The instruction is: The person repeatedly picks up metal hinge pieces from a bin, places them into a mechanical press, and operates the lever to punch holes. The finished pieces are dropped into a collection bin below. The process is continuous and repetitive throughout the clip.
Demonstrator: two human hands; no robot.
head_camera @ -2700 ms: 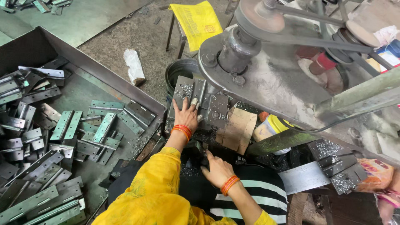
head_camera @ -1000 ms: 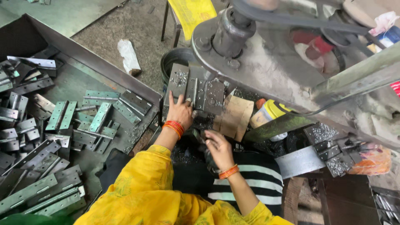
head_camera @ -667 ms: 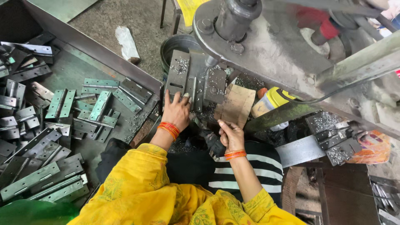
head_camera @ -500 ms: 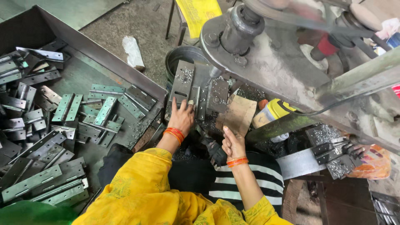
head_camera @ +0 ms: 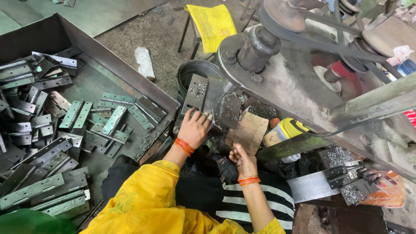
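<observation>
Left grip (head_camera: 195, 128) on the machine plate (head_camera: 196, 92), right grip (head_camera: 243, 161) just below and right of it, cardboard piece (head_camera: 249, 132) directly beyond the right grip, tray (head_camera: 108, 60) of hinges (head_camera: 78, 113) well left of both grips, stool (head_camera: 211, 24) far beyond.
</observation>
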